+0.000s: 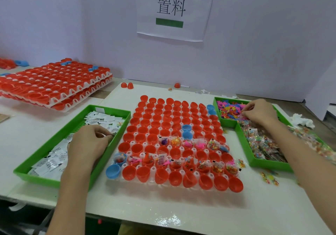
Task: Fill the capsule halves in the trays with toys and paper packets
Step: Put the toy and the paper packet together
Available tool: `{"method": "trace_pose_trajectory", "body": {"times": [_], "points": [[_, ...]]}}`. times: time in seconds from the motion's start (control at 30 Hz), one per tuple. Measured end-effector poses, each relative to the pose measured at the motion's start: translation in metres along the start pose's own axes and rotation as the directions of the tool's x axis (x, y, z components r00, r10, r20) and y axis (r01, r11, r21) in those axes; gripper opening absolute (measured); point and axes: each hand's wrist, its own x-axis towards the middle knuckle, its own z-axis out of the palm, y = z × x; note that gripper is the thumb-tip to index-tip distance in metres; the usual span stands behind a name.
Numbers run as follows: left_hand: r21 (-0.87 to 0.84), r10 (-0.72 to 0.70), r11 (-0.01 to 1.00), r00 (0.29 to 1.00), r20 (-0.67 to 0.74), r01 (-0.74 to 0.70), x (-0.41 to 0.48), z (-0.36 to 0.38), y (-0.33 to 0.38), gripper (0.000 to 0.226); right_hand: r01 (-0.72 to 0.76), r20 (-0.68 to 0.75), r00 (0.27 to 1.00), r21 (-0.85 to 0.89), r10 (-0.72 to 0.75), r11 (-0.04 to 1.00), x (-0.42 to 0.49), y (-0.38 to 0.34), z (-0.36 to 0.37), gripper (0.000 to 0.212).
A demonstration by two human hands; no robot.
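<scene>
The white tray [135, 142] lies mid-table, long axis running near to far, its red and blue capsule halves [138, 148] mouths up, some in the nearer rows already filled. Left of it, the left hand [87, 143] reaches into a green bin [49, 143] that runs near-left to far-right, thumb and forefinger pinching a paper packet [113, 135] by the bin's right wall. On the right, the right hand [260, 112] curls its fingers into the loose toys [229, 110] of the far green bin [227, 123]; whether they grip one cannot be told.
</scene>
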Motion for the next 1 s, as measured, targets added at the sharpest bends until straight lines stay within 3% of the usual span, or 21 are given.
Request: {"method": "trace_pose_trajectory", "body": {"times": [0.1, 0.33, 0.5, 0.63, 0.7, 0.8, 0.9, 0.93, 1.0], "points": [[-0.113, 0.019, 0.993, 0.993, -0.118, -0.033, -0.001, 0.002, -0.001, 0.015, 0.001, -0.026, 1.000, 0.029, 0.000, 1.000, -0.001, 0.003, 0.001, 0.011], [-0.225, 0.059, 0.962, 0.924, -0.379, -0.153, 0.002, -0.002, 0.000, 0.010, 0.077, -0.159, 0.987, 0.340, -0.023, 0.937, 0.001, 0.002, -0.005, 0.003], [-0.314, 0.065, 0.923, 0.894, -0.444, -0.223, 0.002, -0.006, 0.003, 0.021, 0.135, -0.154, 0.986, 0.476, -0.069, 0.869, -0.004, -0.006, -0.015, 0.012], [-0.395, 0.123, 0.856, 0.873, -0.473, -0.334, -0.015, -0.013, 0.010, 0.014, 0.159, -0.119, 0.987, 0.613, -0.109, 0.774, -0.023, -0.027, -0.028, 0.022], [-0.453, 0.087, 0.834, 0.886, -0.456, -0.315, -0.010, -0.014, 0.019, 0.012, 0.195, -0.133, 0.981, 0.728, -0.144, 0.658, -0.045, -0.044, -0.040, 0.027], [-0.625, -0.025, 0.767, 0.966, -0.256, -0.146, -0.007, -0.011, 0.038, 0.022, 0.264, -0.168, 0.956, 0.849, -0.242, 0.457, -0.090, -0.068, -0.060, 0.026], [-0.788, 0.128, 0.542, 0.955, -0.267, -0.293, -0.065, 0.002, 0.076, 0.010, 0.301, -0.195, 0.921, 0.905, -0.337, 0.299, -0.141, -0.090, -0.071, 0.020], [-0.845, 0.159, 0.465, 0.964, -0.214, -0.264, -0.083, 0.009, 0.090, 0.011, 0.314, -0.201, 0.911, 0.903, -0.359, 0.293, -0.156, -0.096, -0.072, 0.021], [-0.892, 0.235, 0.415, 0.968, -0.084, -0.178, -0.108, 0.027, 0.111, 0.014, 0.350, -0.220, 0.892, 0.889, -0.394, 0.296, -0.183, -0.105, -0.072, 0.021]]}}
